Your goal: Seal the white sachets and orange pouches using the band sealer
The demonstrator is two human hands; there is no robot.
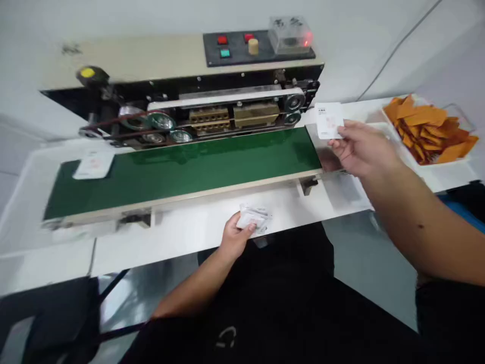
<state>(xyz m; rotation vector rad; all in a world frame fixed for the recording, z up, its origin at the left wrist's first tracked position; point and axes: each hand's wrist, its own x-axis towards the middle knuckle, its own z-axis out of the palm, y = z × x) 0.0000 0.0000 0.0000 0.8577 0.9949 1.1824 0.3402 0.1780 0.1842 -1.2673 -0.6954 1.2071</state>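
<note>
Between the thumb and fingers of my right hand (361,146) is a white printed packet (329,120), held upright at the right end of the sealing machine (235,108). My left hand (235,236) grips a small stack of white packets (253,218) over the front of the white table. Another white packet (94,165) lies flat at the left end of the green conveyor belt (212,164). Metal wheels and belts run along the machine just behind the conveyor.
A white bin (426,161) full of orange packets (435,126) stands at the far right. On top of the machine is a control panel (235,50) with buttons, a knob and a clear box (290,38). The white table (197,222) runs along the front; a black chair (49,313) is at lower left.
</note>
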